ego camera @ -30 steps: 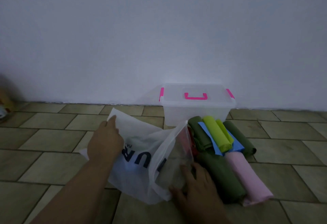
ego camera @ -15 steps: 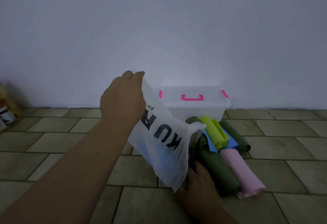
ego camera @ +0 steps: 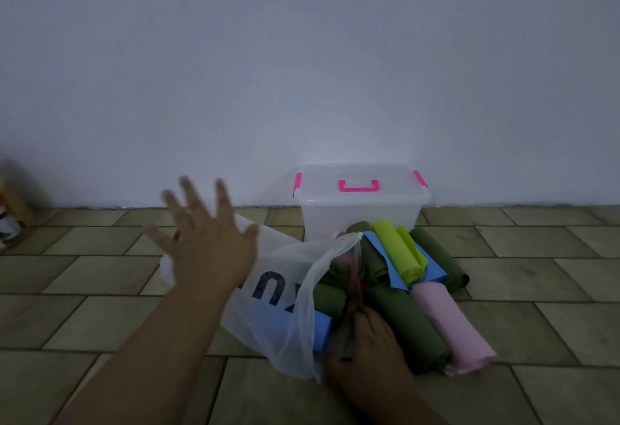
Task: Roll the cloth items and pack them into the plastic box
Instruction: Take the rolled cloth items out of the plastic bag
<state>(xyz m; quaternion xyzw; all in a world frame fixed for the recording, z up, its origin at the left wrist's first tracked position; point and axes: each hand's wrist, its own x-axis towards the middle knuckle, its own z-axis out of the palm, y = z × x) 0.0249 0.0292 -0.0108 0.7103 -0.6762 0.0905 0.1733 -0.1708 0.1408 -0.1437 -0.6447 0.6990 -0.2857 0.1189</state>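
Left hand (ego camera: 206,246) splayed; right hand (ego camera: 367,354) flat.

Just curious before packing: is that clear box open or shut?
Shut. The lid sits flat on the plastic box, pink handle on top. Cannot tell if its clips are latched.

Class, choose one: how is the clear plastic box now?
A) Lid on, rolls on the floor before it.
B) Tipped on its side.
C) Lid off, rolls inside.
A: the plastic box has its lid on, and the cloth rolls lie on the floor in front.

The box (ego camera: 359,220) is smooth translucent plastic, the bag (ego camera: 281,257) thin filmy plastic, the rolls (ego camera: 406,327) matt cloth
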